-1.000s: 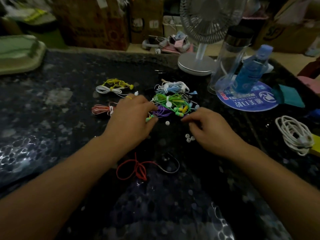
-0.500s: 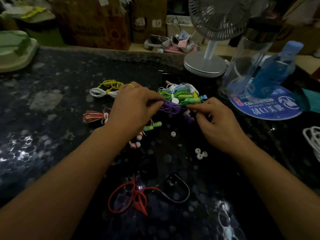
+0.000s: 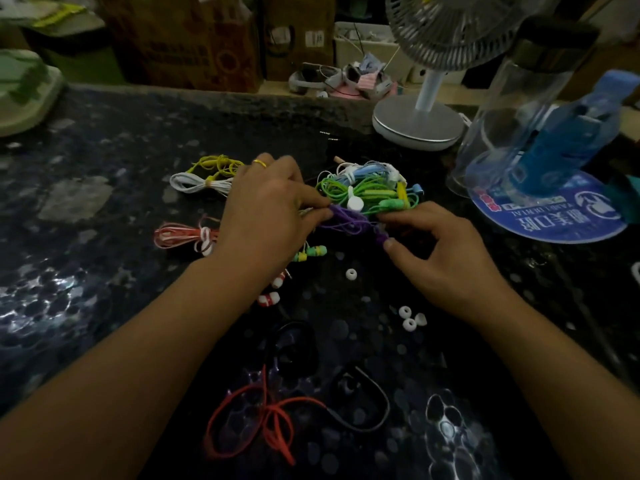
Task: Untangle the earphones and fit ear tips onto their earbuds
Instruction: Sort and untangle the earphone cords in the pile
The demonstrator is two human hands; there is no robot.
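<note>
A white desk fan, a clear bottle and cardboard boxes line the dark counter.

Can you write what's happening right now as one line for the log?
left hand: pinches purple earphones | right hand: pinches same | loose ear tips: on table, unfitted

The left hand covers part of the purple earphone cable, so where that cable runs beneath the palm cannot be told. It also hides the near end of the pink coiled earphones and most of the red-and-white earbuds. The fingertips of the right hand cover whatever purple part they pinch. The fan loses its head to the top edge. The clear bottle and blue bottle are blurred. A white object is cut by the right edge, unidentifiable.
</note>
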